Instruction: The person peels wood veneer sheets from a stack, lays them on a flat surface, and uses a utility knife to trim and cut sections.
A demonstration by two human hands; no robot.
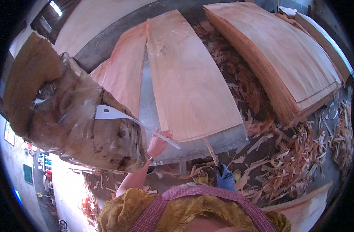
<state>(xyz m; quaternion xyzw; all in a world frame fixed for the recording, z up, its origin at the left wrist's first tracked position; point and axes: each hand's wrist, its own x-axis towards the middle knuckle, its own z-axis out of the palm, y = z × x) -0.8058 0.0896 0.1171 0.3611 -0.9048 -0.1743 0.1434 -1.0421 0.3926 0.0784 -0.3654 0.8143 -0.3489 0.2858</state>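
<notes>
My bare left hand point(157, 144), with a band at the wrist, is at the near left corner of a pale wood veneer sheet point(192, 85). A long white strip point(113, 113) with a hole at its wide end crosses in front of these fingers and partly hides them; I cannot tell if they grip it. My right hand point(225, 178), in a blue and black glove, is closed on a thin wooden stick point(210, 150) that reaches up to the sheet's near edge. Under the sheet lies a smooth grey board point(219, 139).
Another veneer sheet point(126, 62) lies at the back left. A bulky brown, plastic-wrapped bundle point(80, 123) stands close on the left. To the right rises a tall veneer stack point(273, 50). Wood scraps point(296, 162) litter the floor.
</notes>
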